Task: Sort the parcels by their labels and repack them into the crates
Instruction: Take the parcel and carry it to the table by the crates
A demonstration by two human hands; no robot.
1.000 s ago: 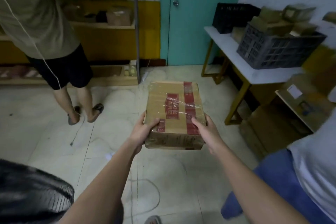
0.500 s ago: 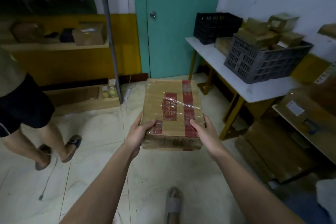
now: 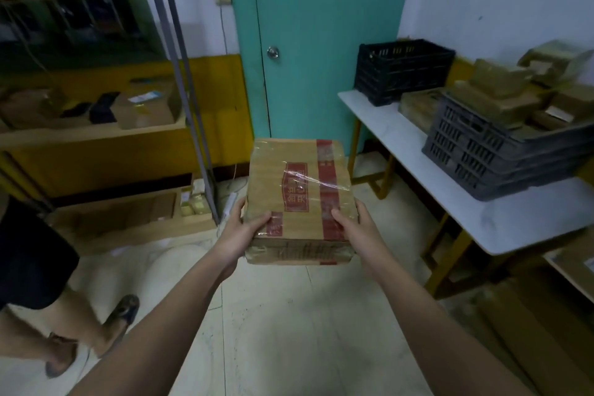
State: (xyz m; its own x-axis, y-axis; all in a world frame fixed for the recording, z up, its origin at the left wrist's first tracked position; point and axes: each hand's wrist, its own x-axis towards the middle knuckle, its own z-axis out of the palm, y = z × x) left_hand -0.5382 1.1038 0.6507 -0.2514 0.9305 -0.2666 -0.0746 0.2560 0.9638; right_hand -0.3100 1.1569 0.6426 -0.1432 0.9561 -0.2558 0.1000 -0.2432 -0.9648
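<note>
I am carrying the parcel at chest height over the floor, my left hand and right hand clamping its near corners, thumbs on top. I am keeping it level while heading for the grey crate on the white table (already heaped). The red label's characters are blurring; unreadable.
</note>
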